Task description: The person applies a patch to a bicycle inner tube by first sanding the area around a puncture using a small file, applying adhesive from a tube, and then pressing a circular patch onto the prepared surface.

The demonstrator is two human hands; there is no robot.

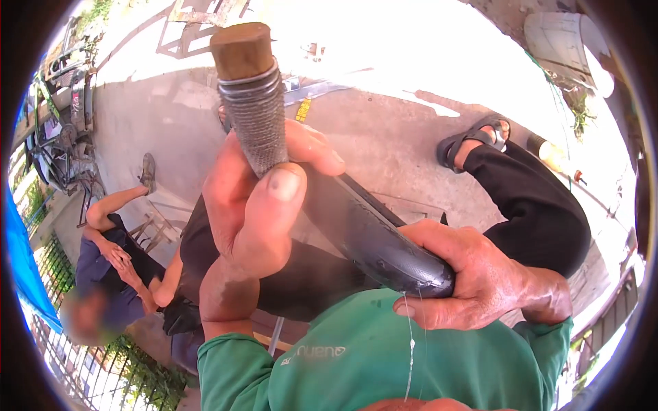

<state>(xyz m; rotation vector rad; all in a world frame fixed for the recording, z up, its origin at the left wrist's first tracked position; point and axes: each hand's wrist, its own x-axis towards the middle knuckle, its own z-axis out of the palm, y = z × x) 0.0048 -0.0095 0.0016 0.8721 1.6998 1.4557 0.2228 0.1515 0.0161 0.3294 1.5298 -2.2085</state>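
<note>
My left hand (257,212) is closed around the narrow end of a tapered grey handle (253,113), wound with cord or wire. A brown wooden plug (242,51) caps its wide end, which points up and away from me. From behind that hand, a glossy black curved piece (370,240), sheath-like with a ridged edge, slants down to the right. Its rounded lower end lies in my right hand (483,274), fingers over it and thumb beneath. Whether handle and black piece are joined is hidden by my left hand. A thin pale strand (411,346) hangs from the black end.
Another person (113,274) sits at my left, hands together. A sandalled foot (473,140) rests on the concrete floor at right. Metal frames and parts (65,130) are piled at far left. A yellow item (303,109) lies ahead; a whitish bucket-like container (558,44) stands far right.
</note>
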